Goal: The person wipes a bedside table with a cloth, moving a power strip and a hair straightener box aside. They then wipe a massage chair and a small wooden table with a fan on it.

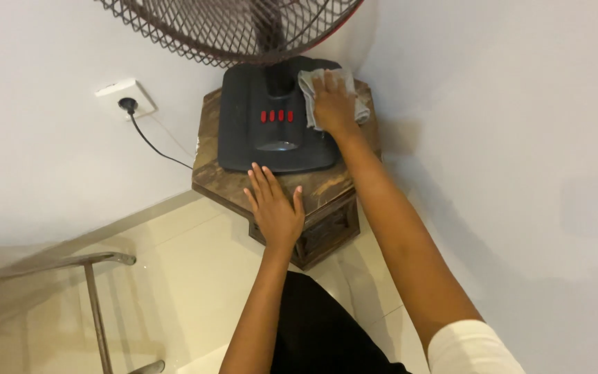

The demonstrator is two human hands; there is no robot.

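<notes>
View: head camera, looking down into a room corner.
Step in hand: wiping the fan base (276,118). I judge the wipe to be mid-course, at the rear right part of the base beside the fan's neck.
Right hand (333,102): laid flat on a grey cloth (311,86), fingers together and pressing it down on the base's right rear corner; the cloth is pinned under the palm rather than pinched.
Left hand (275,208): flat, palm down, fingers slightly spread and holding nothing, resting on the front edge of the tabletop (316,185), fingertips touching or just short of the base's front rim; I cannot tell which.
Cloth location: on top of the base, right of the row of red buttons (276,116), partly overhanging toward the wall.
Next move calls for: in my judgement, a sweep across the remaining dark plastic toward the left and front, with light pressure near the buttons so none is pressed, and the left hand kept braced so the fan does not shift.
Surface: small dark wooden table with a worn, scuffed top; the base takes up most of it.
Fan: wire grille (233,28) overhangs at the top of the frame.
Room: white walls meeting in a corner; wall socket (126,97) with a black plug and cord (157,147) running toward the table; glossy pale tiled floor (174,277); a metal frame (91,277) at lower left.
</notes>
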